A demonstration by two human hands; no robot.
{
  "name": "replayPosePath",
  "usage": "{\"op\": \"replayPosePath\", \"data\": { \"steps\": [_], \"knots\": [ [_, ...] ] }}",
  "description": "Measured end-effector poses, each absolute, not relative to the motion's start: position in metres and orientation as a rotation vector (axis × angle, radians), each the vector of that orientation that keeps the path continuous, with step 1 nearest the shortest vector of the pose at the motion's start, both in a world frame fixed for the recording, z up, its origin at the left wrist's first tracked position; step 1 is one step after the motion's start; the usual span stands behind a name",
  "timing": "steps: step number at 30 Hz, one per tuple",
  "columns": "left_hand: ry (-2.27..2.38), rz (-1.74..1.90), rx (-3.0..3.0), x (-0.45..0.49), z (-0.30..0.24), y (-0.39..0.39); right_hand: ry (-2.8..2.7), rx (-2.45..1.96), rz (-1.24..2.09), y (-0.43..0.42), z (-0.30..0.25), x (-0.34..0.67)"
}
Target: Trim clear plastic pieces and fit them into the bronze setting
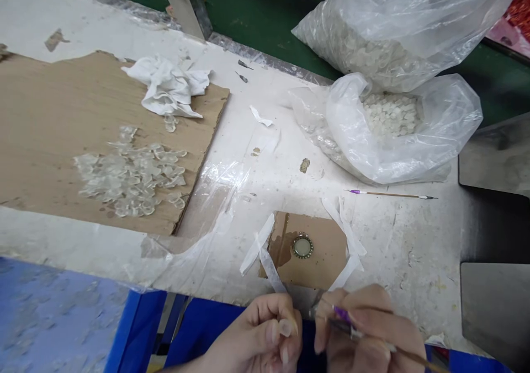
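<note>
My left hand (265, 334) is closed at the front edge of the table, with a small translucent plastic piece (285, 327) pinched between thumb and fingers. Beside it, my right hand (368, 329) grips a thin brown stick tool (343, 315) with a purple band. Its tip points toward the left hand, and something clear and blurred shows near the right fingertips. Just beyond both hands lies a small cardboard square (323, 251) held by white tape strips. On it sits a crimped bottle cap (303, 246), beside a dark wet stain.
A pile of clear plastic pieces (136, 174) and a crumpled white cloth (171, 86) rest on a large cardboard sheet (53, 108). An open plastic bag (351, 136) holds many pale pieces, with another bag (360, 47) behind. A similar stick tool (393, 195) lies before them.
</note>
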State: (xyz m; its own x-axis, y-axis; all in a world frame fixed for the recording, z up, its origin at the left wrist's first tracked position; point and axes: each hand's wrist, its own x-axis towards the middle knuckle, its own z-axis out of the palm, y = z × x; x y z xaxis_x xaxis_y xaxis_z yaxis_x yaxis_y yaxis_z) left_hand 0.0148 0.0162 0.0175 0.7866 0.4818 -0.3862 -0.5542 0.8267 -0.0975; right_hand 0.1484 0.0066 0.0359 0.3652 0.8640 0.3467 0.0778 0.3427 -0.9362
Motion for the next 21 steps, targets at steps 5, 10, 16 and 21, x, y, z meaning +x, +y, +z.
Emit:
{"op": "replayPosePath", "data": {
  "steps": [5, 10, 16, 21],
  "knots": [
    [0.336, 0.517, -0.383, 0.013, 0.026, 0.028, -1.355, -1.276, 0.568, 0.014, 0.018, 0.166],
    [0.311, 0.493, -0.424, 0.014, 0.031, 0.032, -1.476, -1.373, 0.502, 0.012, 0.009, 0.176],
    [0.347, 0.504, -0.428, 0.014, 0.035, 0.032, -1.496, -1.365, 0.513, 0.013, 0.013, 0.187],
    [0.491, 0.551, -0.34, 0.012, 0.044, 0.035, -1.418, -1.426, 0.438, 0.006, 0.02, 0.189]
  ]
}}
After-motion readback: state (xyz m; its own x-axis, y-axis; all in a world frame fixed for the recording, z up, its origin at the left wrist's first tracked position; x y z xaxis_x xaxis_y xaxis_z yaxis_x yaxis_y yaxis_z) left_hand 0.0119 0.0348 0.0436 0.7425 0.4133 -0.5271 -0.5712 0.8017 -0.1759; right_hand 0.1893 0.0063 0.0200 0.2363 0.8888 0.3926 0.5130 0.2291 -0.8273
